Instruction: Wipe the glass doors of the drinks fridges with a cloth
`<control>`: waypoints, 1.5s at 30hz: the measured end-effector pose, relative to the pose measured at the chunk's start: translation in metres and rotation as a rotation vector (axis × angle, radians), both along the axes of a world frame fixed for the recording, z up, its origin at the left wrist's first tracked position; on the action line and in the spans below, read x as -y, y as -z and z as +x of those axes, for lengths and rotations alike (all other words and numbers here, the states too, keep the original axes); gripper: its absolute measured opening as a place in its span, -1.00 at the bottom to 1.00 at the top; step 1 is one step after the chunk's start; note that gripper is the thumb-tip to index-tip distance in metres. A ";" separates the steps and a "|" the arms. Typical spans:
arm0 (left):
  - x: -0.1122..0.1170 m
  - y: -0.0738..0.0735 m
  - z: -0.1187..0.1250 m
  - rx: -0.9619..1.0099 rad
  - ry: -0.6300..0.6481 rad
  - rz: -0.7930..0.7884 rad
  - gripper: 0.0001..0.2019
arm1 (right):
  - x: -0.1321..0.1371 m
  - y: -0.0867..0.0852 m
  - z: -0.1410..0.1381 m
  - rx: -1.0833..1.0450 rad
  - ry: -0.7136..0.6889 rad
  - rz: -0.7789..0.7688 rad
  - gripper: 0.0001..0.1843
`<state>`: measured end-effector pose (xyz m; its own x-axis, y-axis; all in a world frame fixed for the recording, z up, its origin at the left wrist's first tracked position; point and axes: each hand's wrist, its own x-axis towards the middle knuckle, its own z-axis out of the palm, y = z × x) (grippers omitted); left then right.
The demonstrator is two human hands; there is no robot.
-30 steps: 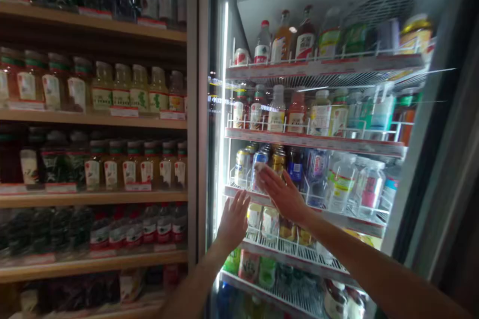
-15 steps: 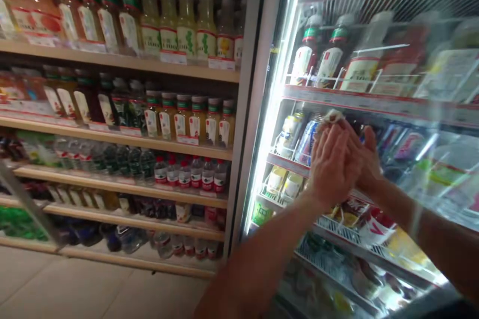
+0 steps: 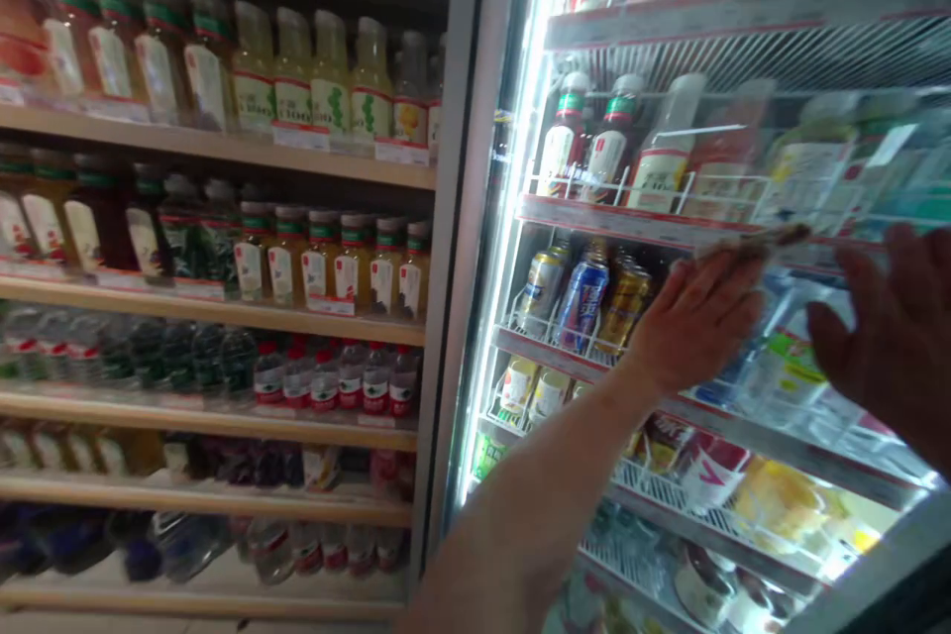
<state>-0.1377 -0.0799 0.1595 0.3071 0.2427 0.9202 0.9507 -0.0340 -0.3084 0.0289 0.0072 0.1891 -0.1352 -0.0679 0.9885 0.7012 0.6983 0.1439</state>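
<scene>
My left hand (image 3: 694, 322) lies flat against the glass door (image 3: 832, 134) of a lit drinks fridge. Under its fingers is a crumpled, light-coloured cloth (image 3: 784, 236), mostly hidden by the hand, with an edge sticking out past the fingertips. To the right, my right hand (image 3: 888, 322) is raised near the glass with its fingers and thumb spread, holding nothing. It is dark and a little blurred, and I cannot tell whether it touches the door.
Behind the glass, fridge shelves hold bottles (image 3: 605, 139) and drink cans (image 3: 583, 292). A bright light strip (image 3: 512, 228) runs down the fridge's left side. On the left, wooden shelves (image 3: 357, 317) carry rows of juice and water bottles (image 3: 323, 381), beyond a grey upright frame (image 3: 442, 248).
My hands were stacked together on the cloth; now they are apart. My left hand and the cloth have moved right across the glass, and my right hand has come away to the right.
</scene>
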 end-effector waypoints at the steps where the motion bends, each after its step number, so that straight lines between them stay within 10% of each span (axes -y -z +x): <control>1: 0.005 -0.004 -0.013 -0.077 -0.022 -0.002 -0.59 | 0.007 0.001 -0.002 0.060 -0.025 -0.002 -0.38; 7: 0.025 -0.044 -0.118 0.497 -0.121 0.463 -0.55 | 0.011 -0.003 -0.005 0.123 0.053 0.065 -0.48; 14: 0.000 0.010 -0.022 -0.162 0.047 0.076 -0.54 | 0.009 -0.006 -0.002 0.145 0.062 0.114 -0.38; 21: 0.019 -0.012 -0.078 0.324 -0.134 0.370 -0.47 | 0.008 -0.005 -0.003 0.143 0.106 0.095 -0.38; 27: 0.017 0.049 -0.030 -0.242 0.062 -0.036 -0.50 | 0.008 -0.004 -0.003 0.136 0.100 0.067 -0.38; 34: 0.040 0.060 -0.100 0.306 -0.127 0.275 -0.45 | 0.008 -0.003 -0.005 0.132 0.131 0.066 -0.38; 39: 0.032 0.087 -0.063 -0.125 0.004 -0.025 -0.54 | 0.008 -0.002 -0.004 0.128 0.125 0.077 -0.39; 45: 0.041 0.056 -0.111 0.267 -0.199 0.288 -0.42 | 0.011 -0.003 -0.004 0.128 0.117 0.084 -0.39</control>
